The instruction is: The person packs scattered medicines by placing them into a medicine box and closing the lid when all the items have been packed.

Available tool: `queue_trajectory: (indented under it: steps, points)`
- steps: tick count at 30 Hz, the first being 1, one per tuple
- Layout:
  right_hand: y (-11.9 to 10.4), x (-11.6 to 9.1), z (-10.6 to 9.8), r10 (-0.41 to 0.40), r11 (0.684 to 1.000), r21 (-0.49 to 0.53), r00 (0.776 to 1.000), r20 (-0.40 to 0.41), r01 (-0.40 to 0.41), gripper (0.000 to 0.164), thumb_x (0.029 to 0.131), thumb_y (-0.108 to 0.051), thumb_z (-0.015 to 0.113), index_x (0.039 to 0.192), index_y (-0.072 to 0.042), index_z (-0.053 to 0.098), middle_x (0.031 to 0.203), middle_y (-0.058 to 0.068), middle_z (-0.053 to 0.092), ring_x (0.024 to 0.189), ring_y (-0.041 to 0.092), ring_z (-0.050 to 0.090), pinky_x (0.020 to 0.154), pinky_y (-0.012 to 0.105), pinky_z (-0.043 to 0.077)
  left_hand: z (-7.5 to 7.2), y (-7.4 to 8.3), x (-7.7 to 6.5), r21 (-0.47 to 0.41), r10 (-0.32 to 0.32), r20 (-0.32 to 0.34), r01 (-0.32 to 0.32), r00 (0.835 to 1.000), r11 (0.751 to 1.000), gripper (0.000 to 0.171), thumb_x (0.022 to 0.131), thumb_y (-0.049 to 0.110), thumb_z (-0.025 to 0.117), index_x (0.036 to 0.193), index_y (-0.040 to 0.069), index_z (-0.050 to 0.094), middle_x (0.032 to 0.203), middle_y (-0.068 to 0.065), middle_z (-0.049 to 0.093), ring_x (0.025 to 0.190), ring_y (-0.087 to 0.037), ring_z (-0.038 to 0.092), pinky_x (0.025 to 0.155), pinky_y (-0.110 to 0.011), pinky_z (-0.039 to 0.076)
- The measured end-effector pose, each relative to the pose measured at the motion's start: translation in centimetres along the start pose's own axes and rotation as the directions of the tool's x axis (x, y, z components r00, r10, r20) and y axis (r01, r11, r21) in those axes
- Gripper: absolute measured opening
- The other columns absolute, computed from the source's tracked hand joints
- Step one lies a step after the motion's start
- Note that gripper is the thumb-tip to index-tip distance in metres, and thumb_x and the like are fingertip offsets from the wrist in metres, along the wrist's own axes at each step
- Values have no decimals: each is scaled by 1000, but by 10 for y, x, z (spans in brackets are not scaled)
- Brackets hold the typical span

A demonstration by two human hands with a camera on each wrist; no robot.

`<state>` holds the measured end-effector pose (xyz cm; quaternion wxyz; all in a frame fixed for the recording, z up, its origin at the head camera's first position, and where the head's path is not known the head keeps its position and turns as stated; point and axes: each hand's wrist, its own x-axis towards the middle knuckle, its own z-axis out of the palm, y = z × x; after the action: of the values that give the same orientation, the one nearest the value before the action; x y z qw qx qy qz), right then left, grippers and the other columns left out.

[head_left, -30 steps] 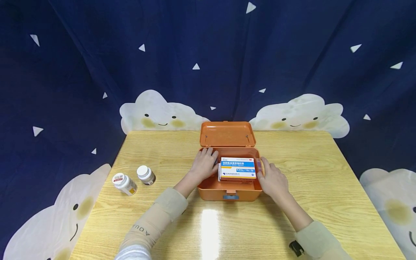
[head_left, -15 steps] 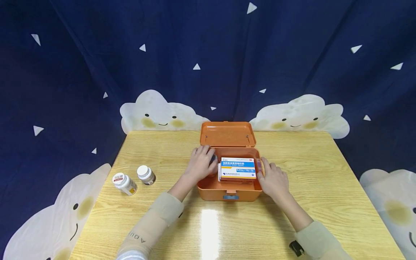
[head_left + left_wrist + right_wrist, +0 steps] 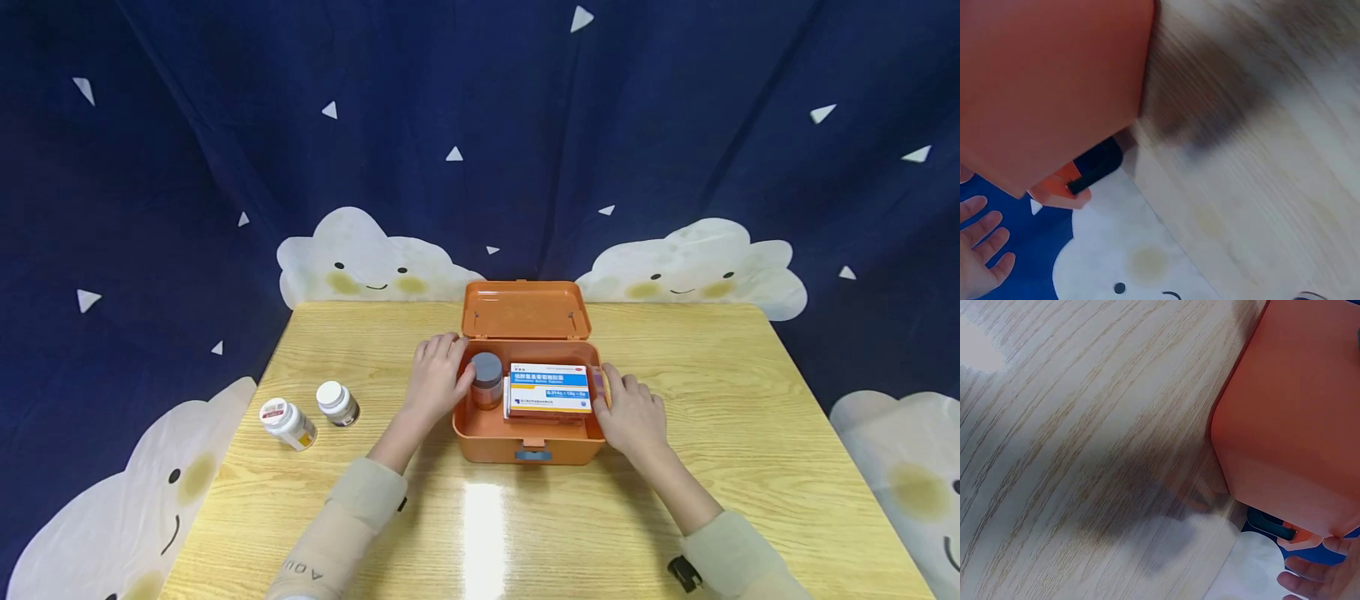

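In the head view an orange lidded box (image 3: 491,450) stands with its lid (image 3: 525,310) tipped back. Inside, at the left, sits a medicine jar (image 3: 487,379) with a grey-blue cap. Beside it lies a white and blue medicine carton (image 3: 549,387), partly covering other packs. My left hand (image 3: 435,379) is at the box's left rim, holding nothing, its thumb overlapping the rim near the jar. My right hand (image 3: 633,415) rests at the right rim with its fingers extended. Each wrist view shows the box's outer wall, with that hand's loosely spread fingers in a lower corner.
Two white-capped pill bottles stand on the wooden table (image 3: 712,358) at the left: a larger bottle (image 3: 288,425) and a smaller bottle (image 3: 337,404). A dark blue curtain (image 3: 390,167) with clouds hangs behind the table's far edge.
My left hand has come off the jar and moved left out of the box, leaving the jar standing inside in plain view. My right hand has stayed at the right rim.
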<state>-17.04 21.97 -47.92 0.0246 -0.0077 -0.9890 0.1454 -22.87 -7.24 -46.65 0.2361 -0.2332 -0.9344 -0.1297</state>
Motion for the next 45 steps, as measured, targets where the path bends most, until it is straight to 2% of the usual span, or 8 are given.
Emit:
queue_trajectory:
  steps: [3,11,20,24,28,31,37,45]
  points:
    - [0,0,0,0,1000,-1,1000,1,0,51,91,-28,43,137,-10,32,116,26,48,103,45,47,86,60,33,-1,-6,-3,-14,-19,-19,19,1000,1000,33,84,23,58,110,4,58,110,-13,55,105,-29,49,90,-45,36]
    - [0,-1,0,-2,1000,2,1000,2,2,51,90,-28,43,137,-10,32,117,26,48,101,45,48,85,59,34,-3,-23,-14,-19,-89,-21,89,996,996,38,84,22,58,116,2,55,114,-16,53,110,-31,47,95,-46,33]
    - [0,-1,0,1,1000,7,1000,5,-1,51,90,-28,43,137,-10,32,116,26,49,101,45,48,85,60,33,1,-47,-30,6,-133,-128,135,983,991,39,81,19,58,115,1,54,111,-18,54,104,-34,49,91,-49,35]
    - [-1,-1,0,2,1000,12,1000,6,-2,51,90,-28,42,137,-10,32,117,26,48,101,45,48,85,60,34,-2,-58,-39,4,-210,-75,211,975,978,41,83,21,57,118,0,51,115,-18,52,108,-35,46,95,-49,31]
    - [0,-1,0,0,1000,14,1000,7,0,52,91,-28,42,138,-10,31,118,26,48,101,45,48,85,59,34,-8,-67,-47,13,-289,0,289,957,957,44,86,23,55,123,0,47,120,-18,48,114,-34,41,100,-48,26]
    - [0,0,0,0,1000,12,1000,10,0,52,91,-28,42,138,-10,31,118,26,48,101,45,48,84,59,34,-11,-75,-52,23,-329,16,329,944,944,45,87,23,54,124,-1,46,122,-19,46,116,-35,39,101,-49,25]
    - [0,0,1,3,1000,12,1000,15,-3,52,91,-28,43,138,-10,31,118,26,48,101,45,48,84,59,34,-15,-88,-63,20,-401,5,401,916,916,45,85,20,57,123,-2,45,122,-21,45,117,-36,37,101,-49,24]
    - [0,-1,-1,1,1000,13,1000,14,-1,52,91,-28,43,138,-9,31,117,27,48,100,45,48,84,59,35,-13,-101,-79,36,-489,-5,488,873,872,44,84,20,58,121,-3,47,121,-22,44,116,-38,37,99,-51,25]
